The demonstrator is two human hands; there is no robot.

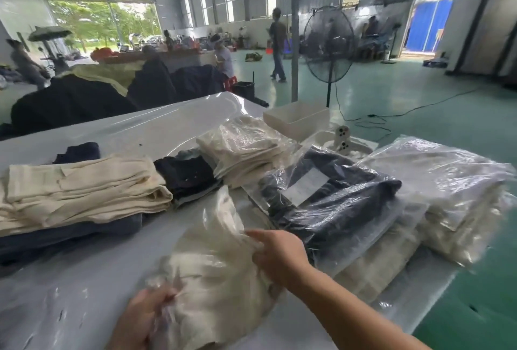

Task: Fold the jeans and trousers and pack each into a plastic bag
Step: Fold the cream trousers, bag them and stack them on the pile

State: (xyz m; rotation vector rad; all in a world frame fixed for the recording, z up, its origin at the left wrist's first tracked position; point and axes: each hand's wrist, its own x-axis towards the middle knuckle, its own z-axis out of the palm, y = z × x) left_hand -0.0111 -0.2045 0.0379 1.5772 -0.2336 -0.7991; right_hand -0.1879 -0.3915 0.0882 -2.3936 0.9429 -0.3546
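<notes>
Cream trousers (212, 274) half in bag (223, 218), on bench (84, 293), just left of packed pile (335, 204). Left hand (140, 319) pinches bag mouth. Right hand (277, 257) flat, pushing trousers. Risk: thin bag slips or rips, fold bunches up.

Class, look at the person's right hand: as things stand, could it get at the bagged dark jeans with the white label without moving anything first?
Probably yes. The right hand lies on the cream trousers in the bag, just beside the bagged dark jeans, which lie on top of their pile with nothing over them.
</notes>
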